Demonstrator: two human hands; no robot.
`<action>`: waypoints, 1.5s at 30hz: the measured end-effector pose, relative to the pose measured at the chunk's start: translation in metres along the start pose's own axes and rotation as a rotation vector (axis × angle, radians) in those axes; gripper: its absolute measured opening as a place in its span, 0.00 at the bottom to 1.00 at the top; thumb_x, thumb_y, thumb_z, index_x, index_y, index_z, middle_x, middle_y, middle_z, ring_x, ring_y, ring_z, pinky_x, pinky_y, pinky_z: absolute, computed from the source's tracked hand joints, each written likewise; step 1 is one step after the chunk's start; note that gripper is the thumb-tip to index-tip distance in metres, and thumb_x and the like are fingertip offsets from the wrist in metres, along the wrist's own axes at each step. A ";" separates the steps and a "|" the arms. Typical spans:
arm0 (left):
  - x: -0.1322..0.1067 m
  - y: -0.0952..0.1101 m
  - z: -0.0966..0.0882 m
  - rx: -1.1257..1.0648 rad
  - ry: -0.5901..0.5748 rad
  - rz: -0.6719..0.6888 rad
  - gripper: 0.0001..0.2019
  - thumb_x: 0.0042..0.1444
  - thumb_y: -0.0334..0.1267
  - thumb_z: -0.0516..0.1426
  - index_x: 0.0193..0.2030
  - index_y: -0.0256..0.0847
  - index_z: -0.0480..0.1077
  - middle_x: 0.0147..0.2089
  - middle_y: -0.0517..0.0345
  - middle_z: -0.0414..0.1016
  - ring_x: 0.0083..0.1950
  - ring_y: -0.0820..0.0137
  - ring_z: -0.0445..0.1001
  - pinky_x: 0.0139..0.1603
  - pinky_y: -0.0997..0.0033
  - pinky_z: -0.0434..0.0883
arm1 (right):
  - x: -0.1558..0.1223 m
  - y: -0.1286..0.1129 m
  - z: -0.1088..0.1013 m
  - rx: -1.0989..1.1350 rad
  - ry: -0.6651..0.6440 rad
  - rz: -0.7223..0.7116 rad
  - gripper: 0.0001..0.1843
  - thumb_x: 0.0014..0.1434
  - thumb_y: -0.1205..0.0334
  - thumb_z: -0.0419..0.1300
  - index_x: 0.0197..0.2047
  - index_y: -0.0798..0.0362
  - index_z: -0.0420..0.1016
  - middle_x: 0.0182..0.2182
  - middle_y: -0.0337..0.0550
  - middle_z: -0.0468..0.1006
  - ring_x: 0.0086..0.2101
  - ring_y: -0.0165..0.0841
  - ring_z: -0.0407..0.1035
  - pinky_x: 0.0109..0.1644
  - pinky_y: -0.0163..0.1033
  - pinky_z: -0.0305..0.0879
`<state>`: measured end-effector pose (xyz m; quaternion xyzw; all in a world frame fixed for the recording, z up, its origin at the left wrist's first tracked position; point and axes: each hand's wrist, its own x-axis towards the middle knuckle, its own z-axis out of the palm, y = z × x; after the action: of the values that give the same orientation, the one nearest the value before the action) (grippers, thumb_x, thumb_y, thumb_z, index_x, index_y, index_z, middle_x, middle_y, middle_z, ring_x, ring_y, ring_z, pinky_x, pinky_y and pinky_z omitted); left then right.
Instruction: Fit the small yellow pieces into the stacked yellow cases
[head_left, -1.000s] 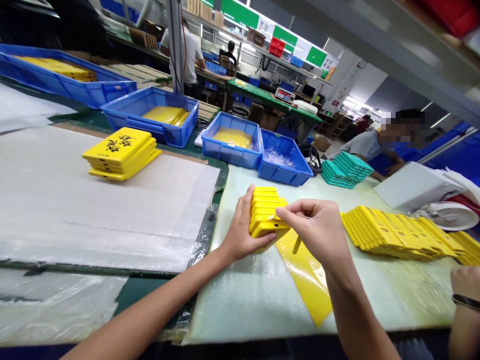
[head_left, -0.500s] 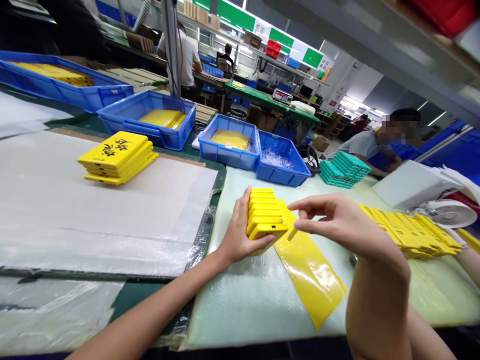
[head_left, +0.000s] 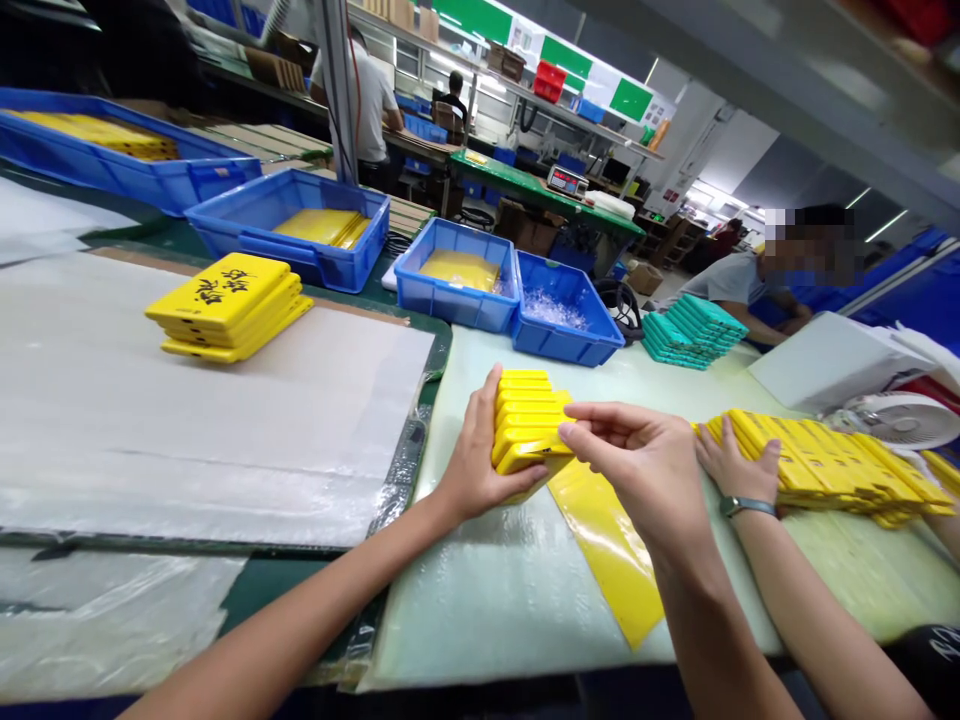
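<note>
Firmly, a stack of glossy yellow cases (head_left: 529, 425) is cupped by the left hand (head_left: 480, 455), and its right end is gripped by the fingers of the right hand (head_left: 634, 460). A yellow film strip (head_left: 607, 550) is laid on the pale bench (head_left: 510, 600), a co-worker's hand (head_left: 735, 465) is pressed on a row of cases (head_left: 825, 465), and blue plastic crates (head_left: 457, 280) are ranged beyond.

Right hand (head_left: 637, 465): lowered from its raised, open pose; fingertips (head_left: 574, 425) back against the side of the stack of yellow slabs (head_left: 529, 425).
Co-worker's hand (head_left: 739, 470): wristwatch on; moved in from the right, now resting on the near end of the row of yellow slabs (head_left: 825, 470).
Yellow film strip (head_left: 607, 550): right side now covered by the right forearm (head_left: 697, 600).
</note>
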<state>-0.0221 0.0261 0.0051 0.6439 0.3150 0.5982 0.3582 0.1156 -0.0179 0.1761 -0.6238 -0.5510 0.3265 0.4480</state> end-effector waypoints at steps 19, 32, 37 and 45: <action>0.003 0.000 -0.003 -0.011 -0.009 -0.053 0.66 0.53 0.71 0.68 0.85 0.48 0.36 0.79 0.35 0.55 0.80 0.37 0.58 0.80 0.30 0.55 | 0.028 0.001 -0.020 -0.393 -0.297 0.089 0.34 0.53 0.44 0.75 0.53 0.64 0.86 0.16 0.35 0.71 0.19 0.31 0.66 0.24 0.34 0.57; 0.001 -0.003 -0.005 -0.025 -0.025 -0.016 0.66 0.53 0.71 0.68 0.86 0.49 0.37 0.77 0.36 0.57 0.78 0.38 0.60 0.80 0.31 0.57 | 0.046 0.016 -0.029 -0.204 -0.451 0.113 0.32 0.68 0.48 0.61 0.67 0.62 0.75 0.24 0.37 0.75 0.24 0.33 0.72 0.34 0.41 0.73; 0.002 -0.002 -0.003 -0.027 -0.012 -0.017 0.64 0.54 0.69 0.69 0.86 0.50 0.37 0.78 0.37 0.55 0.80 0.39 0.57 0.81 0.31 0.55 | 0.029 0.003 -0.019 -0.460 -0.198 -0.458 0.13 0.68 0.58 0.62 0.51 0.52 0.84 0.56 0.55 0.81 0.54 0.44 0.77 0.59 0.50 0.73; 0.000 -0.003 -0.002 -0.023 0.006 -0.023 0.63 0.55 0.65 0.69 0.86 0.50 0.38 0.78 0.37 0.56 0.77 0.40 0.62 0.78 0.32 0.61 | 0.020 0.010 0.009 -0.324 -0.368 -0.246 0.38 0.57 0.55 0.72 0.70 0.51 0.74 0.52 0.48 0.77 0.45 0.39 0.71 0.56 0.49 0.71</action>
<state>-0.0240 0.0276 0.0030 0.6344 0.3167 0.5995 0.3714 0.1148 0.0033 0.1654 -0.5461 -0.7397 0.2850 0.2710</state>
